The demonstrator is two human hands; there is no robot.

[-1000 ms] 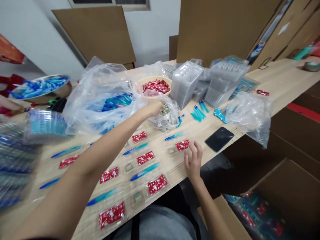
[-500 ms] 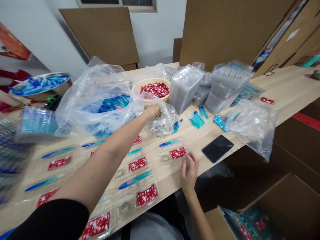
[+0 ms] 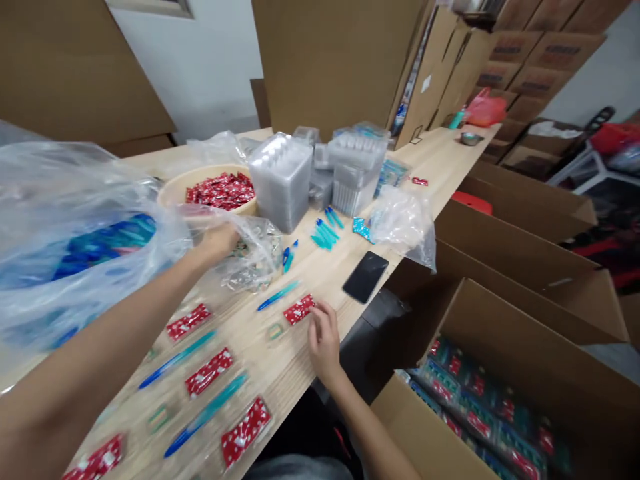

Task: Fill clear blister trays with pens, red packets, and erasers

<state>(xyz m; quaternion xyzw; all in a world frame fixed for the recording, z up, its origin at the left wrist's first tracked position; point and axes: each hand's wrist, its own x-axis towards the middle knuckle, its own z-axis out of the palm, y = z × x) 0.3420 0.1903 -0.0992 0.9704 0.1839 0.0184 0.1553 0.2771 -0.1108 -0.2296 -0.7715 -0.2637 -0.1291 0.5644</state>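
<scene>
My left hand point(image 3: 220, 241) reaches into a clear plastic bag point(image 3: 255, 257) of small pale pieces; its fingers are hidden inside. Over the table edge, my right hand point(image 3: 324, 337) is half curled with thumb and fingers apart. Its fingertips are at the end of a red patterned packet point(image 3: 299, 309), and whether they touch it I cannot tell. Beside the packet lie a small pale-green block point(image 3: 275, 331) and a blue-teal pen point(image 3: 278, 295). Closer to me, clear trays hold more pens point(image 3: 206, 415), red packets point(image 3: 245, 432) and small blocks point(image 3: 159, 418).
A round tub point(image 3: 173, 190) of red packets stands behind the bag. Right of it are stacked clear trays point(image 3: 281, 180). A phone point(image 3: 366, 277) lies near the table edge. A big bag point(image 3: 30, 247) of pens is at left; an open carton point(image 3: 530, 347) with packed sets is at right.
The view has swung to the right, showing more of the cartons. My left hand is still in the clear bag, and my right hand is still by the red packet.
</scene>
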